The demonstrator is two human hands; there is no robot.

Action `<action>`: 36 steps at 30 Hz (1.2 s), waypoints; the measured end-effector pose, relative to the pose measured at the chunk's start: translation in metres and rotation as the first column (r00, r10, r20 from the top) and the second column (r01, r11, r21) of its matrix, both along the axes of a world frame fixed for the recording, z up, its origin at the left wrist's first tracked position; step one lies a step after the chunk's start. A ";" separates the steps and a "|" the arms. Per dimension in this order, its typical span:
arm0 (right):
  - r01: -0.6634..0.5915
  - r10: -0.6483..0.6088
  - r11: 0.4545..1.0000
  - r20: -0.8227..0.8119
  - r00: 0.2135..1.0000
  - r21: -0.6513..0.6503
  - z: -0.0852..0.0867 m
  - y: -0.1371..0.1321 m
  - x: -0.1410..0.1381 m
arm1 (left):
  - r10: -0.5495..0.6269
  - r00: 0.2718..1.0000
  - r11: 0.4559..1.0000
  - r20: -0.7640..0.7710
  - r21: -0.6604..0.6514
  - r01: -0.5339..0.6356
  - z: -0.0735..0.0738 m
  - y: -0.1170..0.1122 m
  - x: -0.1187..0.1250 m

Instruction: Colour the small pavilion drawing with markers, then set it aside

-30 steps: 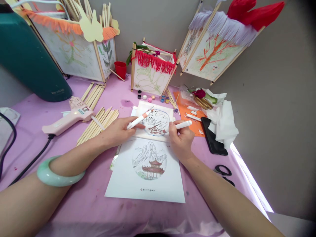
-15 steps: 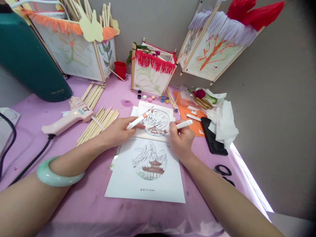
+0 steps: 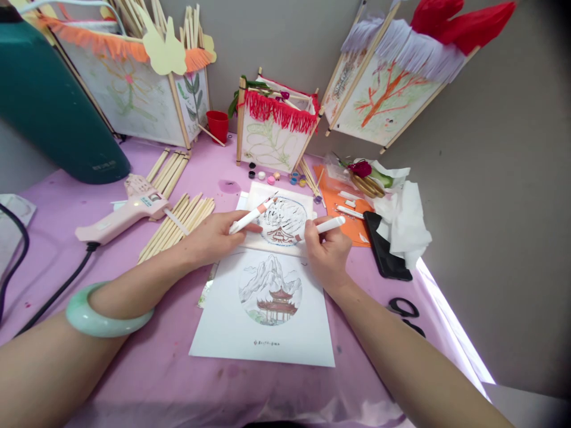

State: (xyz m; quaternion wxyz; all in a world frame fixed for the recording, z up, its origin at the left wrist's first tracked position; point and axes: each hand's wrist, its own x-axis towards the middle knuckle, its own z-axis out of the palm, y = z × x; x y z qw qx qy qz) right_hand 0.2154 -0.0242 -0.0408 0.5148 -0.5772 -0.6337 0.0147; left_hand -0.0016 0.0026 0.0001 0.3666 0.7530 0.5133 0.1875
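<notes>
Drawing neatly likely calls for light, short strokes: the right hand (image 3: 329, 251) pinches a white marker (image 3: 330, 224) over the panel (image 3: 285, 215) just beyond the printed sheet (image 3: 267, 297), while the left hand (image 3: 223, 235), pinching a second marker (image 3: 245, 222), should steady the panel's left edge.

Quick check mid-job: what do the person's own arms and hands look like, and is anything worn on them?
The left forearm wears a thick, smooth, rounded bangle in pale green with whitish patches. The right forearm shows no band or watch. No sleeve shows on either arm. The left grip and right grip are ungloved human hands, with no rings visible.
</notes>
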 end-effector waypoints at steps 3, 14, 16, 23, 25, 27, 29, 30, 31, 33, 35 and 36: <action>0.013 -0.013 1.000 0.019 1.000 0.000 0.000 0.000 0.000 | 0.003 1.000 1.000 0.004 -0.006 -0.003 0.000 0.000 0.000; -0.049 0.049 0.999 -0.024 0.999 -0.020 0.002 -0.001 -0.002 | 0.015 1.000 1.000 -0.012 0.011 -0.014 -0.001 -0.001 0.001; -0.037 0.037 0.999 -0.012 0.999 -0.009 0.002 -0.001 -0.002 | 0.033 0.999 0.999 -0.011 0.016 -0.033 -0.002 0.000 0.002; -0.042 0.043 0.999 -0.031 0.999 0.014 0.003 -0.002 -0.003 | 0.005 1.000 1.000 -0.021 0.002 -0.005 0.001 -0.001 0.000; -0.045 0.045 0.999 -0.021 0.999 0.006 0.002 -0.002 -0.003 | -0.001 1.000 1.000 -0.022 0.004 0.001 0.002 -0.001 0.000; -0.051 0.051 0.999 -0.006 0.999 0.000 0.002 -0.001 -0.003 | 0.002 1.000 1.000 -0.022 0.004 -0.002 0.002 -0.001 0.001; -0.052 0.052 0.999 0.002 0.999 -0.001 0.002 -0.001 -0.003 | 0.014 1.000 1.000 -0.025 0.008 -0.014 0.002 -0.001 0.001; -0.049 0.049 0.999 0.000 0.999 0.001 0.002 -0.001 -0.003 | 0.020 1.000 1.000 -0.023 0.010 -0.020 0.001 -0.001 0.002; -0.044 0.044 0.999 -0.006 0.999 0.003 0.002 -0.001 -0.003 | 0.021 1.000 1.000 -0.020 0.011 -0.021 0.001 -0.001 0.002; -0.037 0.038 0.999 -0.016 0.999 0.007 0.002 -0.001 -0.003 | 0.005 1.000 1.000 -0.008 0.008 -0.005 0.000 -0.001 0.001; -0.043 0.043 0.999 -0.016 0.999 0.003 0.003 -0.001 -0.003 | -0.006 1.000 1.000 -0.002 0.003 0.006 0.001 -0.001 0.001; -0.049 0.049 0.999 -0.010 0.999 -0.002 0.003 -0.001 -0.003 | -0.007 1.000 1.000 -0.005 0.000 0.007 0.001 -0.001 0.001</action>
